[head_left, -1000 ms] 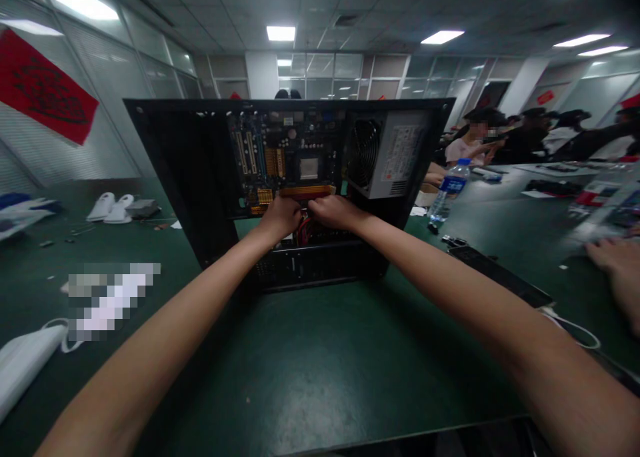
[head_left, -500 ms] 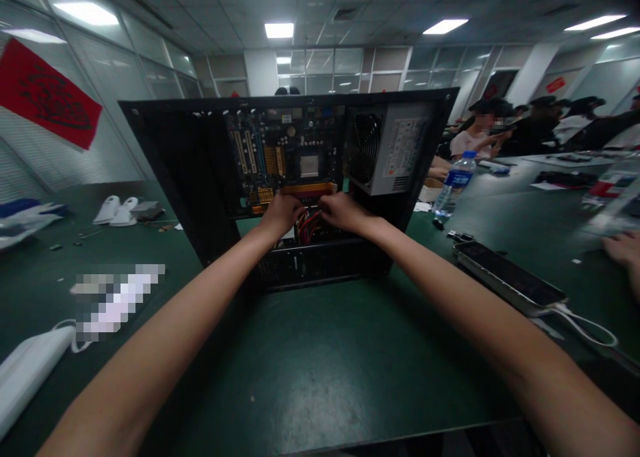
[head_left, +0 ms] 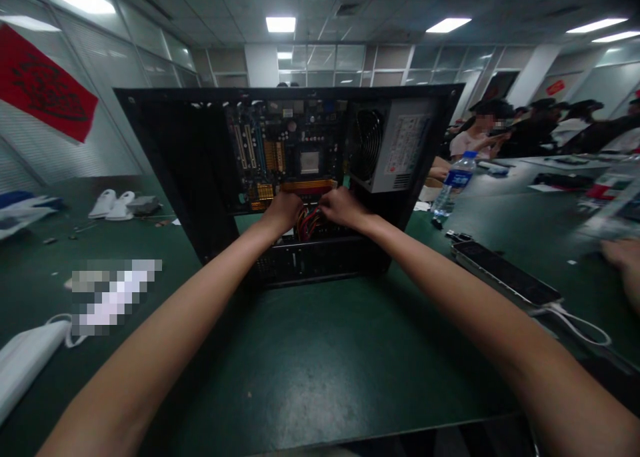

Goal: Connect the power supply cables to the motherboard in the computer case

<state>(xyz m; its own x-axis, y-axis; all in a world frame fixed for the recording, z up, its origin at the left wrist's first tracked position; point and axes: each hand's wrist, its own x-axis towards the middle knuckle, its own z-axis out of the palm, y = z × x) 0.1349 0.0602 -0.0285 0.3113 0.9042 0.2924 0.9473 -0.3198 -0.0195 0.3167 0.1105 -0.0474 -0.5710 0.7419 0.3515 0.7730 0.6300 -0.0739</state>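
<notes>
An open black computer case stands in front of me. Its motherboard faces me, and a grey power supply with a fan sits at the upper right. My left hand is closed at the left end of the orange-red memory slots. At their right end is my right hand, also closed, with fingertips curled inward. Between both hands hangs a bundle of red, yellow and black cables. Whatever the fingers pinch is hidden behind them.
On the green table, a phone with a white cable lies to the right. Behind it stands a water bottle. White shoe-like items and a white pouch-like object are at left. Another person's hand rests at right.
Both hands stay at the memory slots with almost no movement. The view has shifted slightly.
</notes>
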